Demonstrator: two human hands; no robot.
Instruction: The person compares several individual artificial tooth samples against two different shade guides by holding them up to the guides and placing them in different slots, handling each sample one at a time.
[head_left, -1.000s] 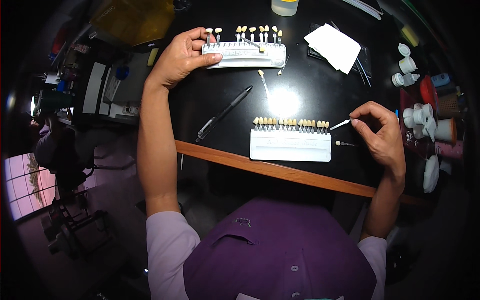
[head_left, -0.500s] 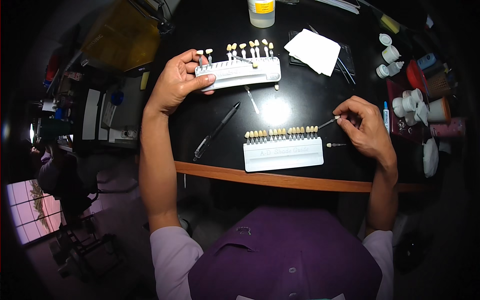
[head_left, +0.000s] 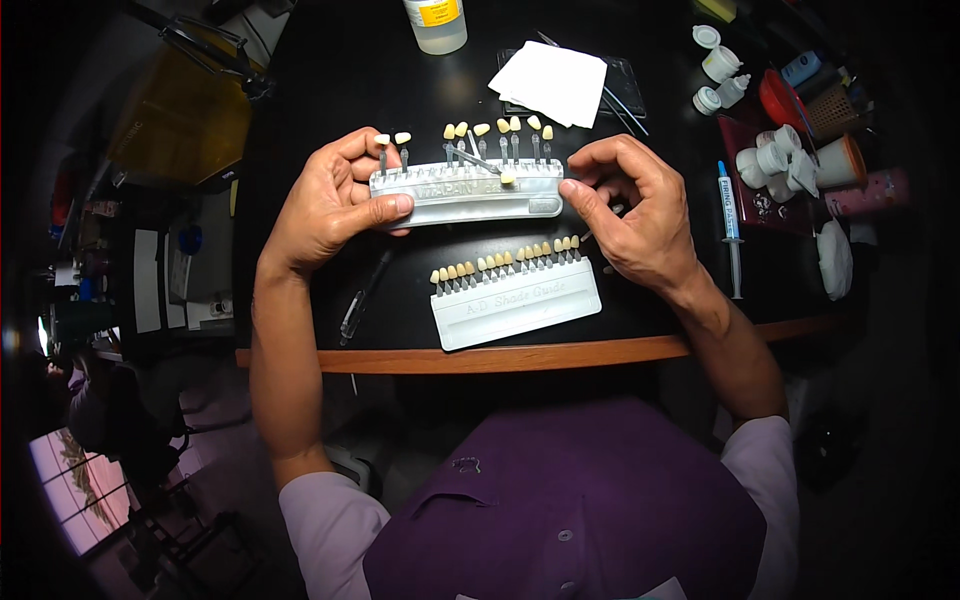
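Observation:
My left hand [head_left: 345, 200] grips the left end of a raised tooth shade guide [head_left: 465, 210], thumb across its front. Tooth-coloured shade tabs [head_left: 482, 129] stand in its slots with gaps between them; one tab [head_left: 507, 178] lies slanted across the front. My right hand [head_left: 640, 205] is at the guide's right end, thumb and forefinger closed about the edge. Below lies a second shade guide [head_left: 517, 305] with a full row of tabs. Beside that row, a loose tab [head_left: 617, 209] shows partly behind my right hand.
A black pen [head_left: 365, 300] lies left on the dark table. Behind are a bottle [head_left: 438, 25] and white paper sheets [head_left: 550, 82] on a black tray. On the right lie a paste syringe [head_left: 729, 230], small white jars [head_left: 720, 65] and a red bowl [head_left: 783, 98].
My right hand has left the loose tab beside the lower guide and moved up-left to the raised guide's right end. The raised guide has come closer to the lower one. The view has shifted.

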